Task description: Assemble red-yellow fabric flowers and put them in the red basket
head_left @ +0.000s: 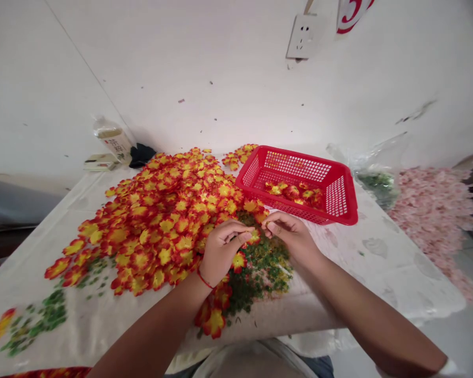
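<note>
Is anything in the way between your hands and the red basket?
Nothing tall blocks them. Red-and-yellow artificial flowers lie low between the left hand and the red plastic basket. The right hand is just in front of the basket's near wall, with nothing standing between them.

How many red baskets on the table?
1. The red plastic basket sits on the white tablecloth, beyond the right hand and beside the heap of artificial flowers. No other shows; one could be hidden.

Red-yellow artificial flowers (157,220) heap on the white cloth-covered table (362,262), left of a red plastic mesh basket (295,167) holding more.
</note>
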Demonstrator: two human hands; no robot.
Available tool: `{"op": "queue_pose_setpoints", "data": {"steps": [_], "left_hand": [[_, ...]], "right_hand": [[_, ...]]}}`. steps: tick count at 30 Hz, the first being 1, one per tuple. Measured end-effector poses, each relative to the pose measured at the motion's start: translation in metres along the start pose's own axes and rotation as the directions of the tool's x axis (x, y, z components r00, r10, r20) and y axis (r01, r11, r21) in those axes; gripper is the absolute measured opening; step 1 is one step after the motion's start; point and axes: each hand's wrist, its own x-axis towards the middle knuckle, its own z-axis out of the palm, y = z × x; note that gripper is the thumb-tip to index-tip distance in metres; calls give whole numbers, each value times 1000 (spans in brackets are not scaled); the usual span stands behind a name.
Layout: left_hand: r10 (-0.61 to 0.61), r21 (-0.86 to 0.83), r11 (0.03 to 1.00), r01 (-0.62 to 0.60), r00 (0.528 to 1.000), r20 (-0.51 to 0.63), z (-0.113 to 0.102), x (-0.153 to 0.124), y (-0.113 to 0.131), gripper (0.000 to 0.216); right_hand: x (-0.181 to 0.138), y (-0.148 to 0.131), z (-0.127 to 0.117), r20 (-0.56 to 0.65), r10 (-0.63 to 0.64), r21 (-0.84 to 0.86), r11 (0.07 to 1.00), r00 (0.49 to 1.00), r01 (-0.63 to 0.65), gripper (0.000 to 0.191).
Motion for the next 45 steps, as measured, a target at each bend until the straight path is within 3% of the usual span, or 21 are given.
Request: {"op": "queue_pose_setpoints", "data": {"steps": [10, 16, 21, 33, 45], "left_hand": [[19, 11, 1000, -19, 1000, -5, 1, -1, -1, 25], [105, 5, 994, -105, 994, -38, 3, -1, -3, 38], [81, -21, 996, -82, 997, -19, 2, -2, -3, 38], [30, 22, 999, -31, 999, 43, -1, -3, 7, 31], [102, 76, 992, -104, 994, 30, 3, -3, 3, 17]], "right_hand": [[-2, -1, 0, -7, -22, -36, 999, 1000, 22, 41], [-1, -4, 4, -26, -34, -37, 999, 999, 33, 43], [-1, -2, 3, -42, -39, -28, 999, 998, 38, 40], [-2, -1, 2, -48, 14, 3, 1000, 999, -14, 39], [0, -1, 0, -63, -84, -29, 996, 994, 83, 38]]}}
